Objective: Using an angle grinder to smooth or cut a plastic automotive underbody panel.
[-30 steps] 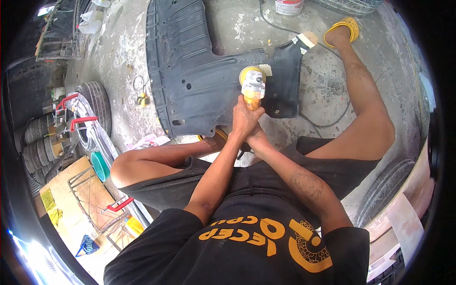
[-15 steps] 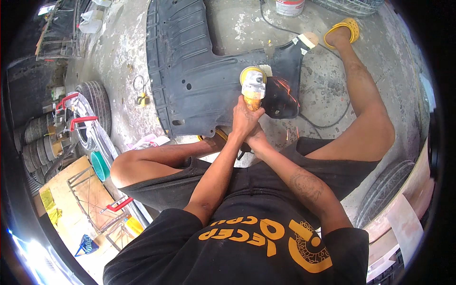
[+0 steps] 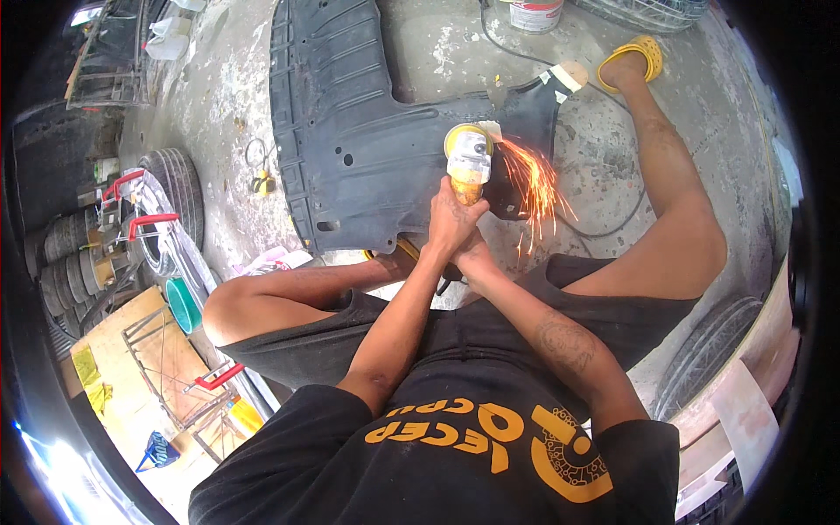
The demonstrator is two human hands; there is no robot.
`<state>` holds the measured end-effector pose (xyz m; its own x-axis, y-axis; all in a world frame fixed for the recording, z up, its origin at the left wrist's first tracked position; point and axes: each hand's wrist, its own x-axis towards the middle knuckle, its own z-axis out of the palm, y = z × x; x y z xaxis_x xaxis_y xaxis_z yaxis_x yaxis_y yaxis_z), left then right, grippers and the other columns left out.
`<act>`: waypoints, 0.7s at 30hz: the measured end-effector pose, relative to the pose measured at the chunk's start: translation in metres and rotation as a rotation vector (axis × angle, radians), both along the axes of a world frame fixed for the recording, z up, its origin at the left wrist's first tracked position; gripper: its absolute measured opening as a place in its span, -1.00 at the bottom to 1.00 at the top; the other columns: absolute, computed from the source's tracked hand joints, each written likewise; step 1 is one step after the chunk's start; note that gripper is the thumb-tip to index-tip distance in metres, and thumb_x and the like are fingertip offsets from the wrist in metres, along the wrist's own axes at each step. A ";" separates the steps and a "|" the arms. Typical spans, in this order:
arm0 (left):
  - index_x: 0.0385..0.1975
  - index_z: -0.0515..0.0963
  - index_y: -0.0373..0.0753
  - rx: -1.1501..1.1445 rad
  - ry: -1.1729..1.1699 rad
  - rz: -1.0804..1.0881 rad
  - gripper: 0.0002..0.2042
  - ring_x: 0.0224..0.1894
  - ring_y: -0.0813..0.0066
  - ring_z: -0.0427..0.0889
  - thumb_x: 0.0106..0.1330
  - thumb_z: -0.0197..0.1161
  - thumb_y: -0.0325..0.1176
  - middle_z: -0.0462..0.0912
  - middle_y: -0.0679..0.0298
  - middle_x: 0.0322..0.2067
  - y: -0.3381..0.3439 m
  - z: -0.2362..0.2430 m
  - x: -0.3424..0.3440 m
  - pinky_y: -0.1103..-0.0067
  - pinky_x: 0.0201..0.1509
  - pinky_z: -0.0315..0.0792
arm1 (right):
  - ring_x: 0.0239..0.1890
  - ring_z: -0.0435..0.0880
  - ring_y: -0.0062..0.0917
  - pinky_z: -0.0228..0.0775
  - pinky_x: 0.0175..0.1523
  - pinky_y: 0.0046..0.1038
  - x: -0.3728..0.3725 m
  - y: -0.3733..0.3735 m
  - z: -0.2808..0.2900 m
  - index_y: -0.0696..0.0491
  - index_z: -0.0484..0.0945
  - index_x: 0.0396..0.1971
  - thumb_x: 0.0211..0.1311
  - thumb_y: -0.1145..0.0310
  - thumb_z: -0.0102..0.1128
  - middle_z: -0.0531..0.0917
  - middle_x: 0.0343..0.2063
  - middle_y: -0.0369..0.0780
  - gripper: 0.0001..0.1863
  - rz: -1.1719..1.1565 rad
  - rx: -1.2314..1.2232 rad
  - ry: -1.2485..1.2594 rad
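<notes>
Both of my hands hold a yellow angle grinder (image 3: 469, 157) with a silver head. My left hand (image 3: 451, 213) wraps around its body just behind the head. Lower down, my right hand (image 3: 472, 251) is closed on the rear of the grinder, its fingers partly hidden behind the left wrist. The yellow-rimmed disc sits over a large, dark, ribbed panel (image 3: 350, 109) lying on the floor, beside a small pale patch (image 3: 490, 131). A dense spray of orange sparks (image 3: 534, 179) flies off to the right. The exact contact point under the disc is hidden.
A dark cable (image 3: 604, 234) curves across the floor on the right, near my outstretched leg with its yellow clog (image 3: 643, 59). A bucket (image 3: 535, 16) stands at the far edge. Leftward are a tyre (image 3: 179, 197), red-handled frames (image 3: 155, 221) and a teal tub (image 3: 183, 306).
The sparks have grown from a few thin streaks into a thick, bright stream. The grinder has shifted only very slightly, and both hands keep their hold.
</notes>
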<state>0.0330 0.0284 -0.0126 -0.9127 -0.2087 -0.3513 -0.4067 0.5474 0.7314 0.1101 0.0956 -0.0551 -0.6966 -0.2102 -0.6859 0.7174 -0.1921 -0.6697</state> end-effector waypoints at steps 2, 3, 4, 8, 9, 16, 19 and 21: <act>-0.11 0.41 -0.47 0.002 0.010 0.000 -0.46 -0.13 -0.29 0.69 0.02 0.47 -0.25 0.69 -0.28 -0.24 -0.001 0.000 0.001 0.15 -0.02 0.56 | 0.17 0.57 -0.45 0.47 0.23 -0.42 0.003 0.000 -0.005 0.13 0.25 0.19 -0.01 0.47 0.58 0.56 0.09 -0.18 -0.21 -0.036 -0.022 -0.004; -0.11 0.41 -0.47 0.005 0.019 -0.001 -0.46 -0.13 -0.28 0.70 0.02 0.47 -0.25 0.69 -0.27 -0.24 -0.001 0.001 0.001 0.15 -0.02 0.56 | 0.17 0.57 -0.45 0.47 0.24 -0.42 0.003 0.001 -0.007 0.12 0.25 0.20 -0.01 0.47 0.58 0.56 0.10 -0.18 -0.20 -0.028 -0.042 -0.009; -0.11 0.41 -0.47 0.006 0.019 -0.001 -0.46 -0.13 -0.28 0.70 0.02 0.47 -0.25 0.69 -0.27 -0.24 0.000 0.001 0.002 0.15 -0.02 0.56 | 0.17 0.57 -0.44 0.47 0.24 -0.42 0.004 0.001 -0.009 0.12 0.25 0.20 -0.01 0.48 0.58 0.56 0.10 -0.17 -0.19 -0.021 -0.063 -0.014; -0.11 0.41 -0.46 0.025 0.000 0.008 -0.46 -0.13 -0.29 0.69 0.01 0.46 -0.25 0.69 -0.29 -0.24 -0.002 0.001 0.002 0.15 -0.03 0.55 | 0.18 0.57 -0.43 0.47 0.25 -0.42 0.001 0.001 -0.001 0.12 0.24 0.21 -0.02 0.48 0.58 0.56 0.11 -0.17 -0.19 -0.024 -0.060 -0.065; -0.11 0.41 -0.46 0.032 -0.010 0.009 -0.46 -0.13 -0.29 0.69 0.01 0.46 -0.25 0.69 -0.29 -0.24 -0.002 0.001 0.001 0.15 -0.03 0.55 | 0.18 0.57 -0.42 0.46 0.25 -0.41 0.000 0.002 0.002 0.12 0.24 0.21 -0.01 0.49 0.58 0.56 0.12 -0.17 -0.19 -0.014 -0.046 -0.063; -0.14 0.43 -0.47 -0.036 0.032 -0.019 -0.48 -0.23 -0.07 0.75 0.01 0.44 -0.22 0.70 -0.18 -0.30 -0.002 -0.004 0.001 0.24 -0.11 0.58 | 0.18 0.57 -0.42 0.47 0.25 -0.41 0.003 -0.001 -0.005 0.14 0.24 0.23 -0.01 0.48 0.57 0.56 0.13 -0.17 -0.18 -0.016 0.009 -0.011; -0.14 0.43 -0.48 0.003 -0.047 0.018 -0.48 -0.22 -0.11 0.74 0.02 0.44 -0.23 0.70 -0.20 -0.30 -0.004 -0.003 0.001 0.24 -0.11 0.58 | 0.19 0.56 -0.44 0.47 0.25 -0.42 -0.003 0.001 0.006 0.14 0.26 0.21 -0.02 0.47 0.58 0.56 0.14 -0.17 -0.19 0.034 -0.029 -0.036; -0.13 0.43 -0.48 -0.014 0.002 0.000 -0.48 -0.21 -0.13 0.74 0.02 0.44 -0.24 0.70 -0.20 -0.29 -0.001 -0.001 0.001 0.23 -0.10 0.58 | 0.19 0.56 -0.44 0.47 0.24 -0.42 -0.004 0.003 0.005 0.14 0.26 0.20 -0.02 0.46 0.59 0.56 0.13 -0.18 -0.20 0.031 -0.015 -0.043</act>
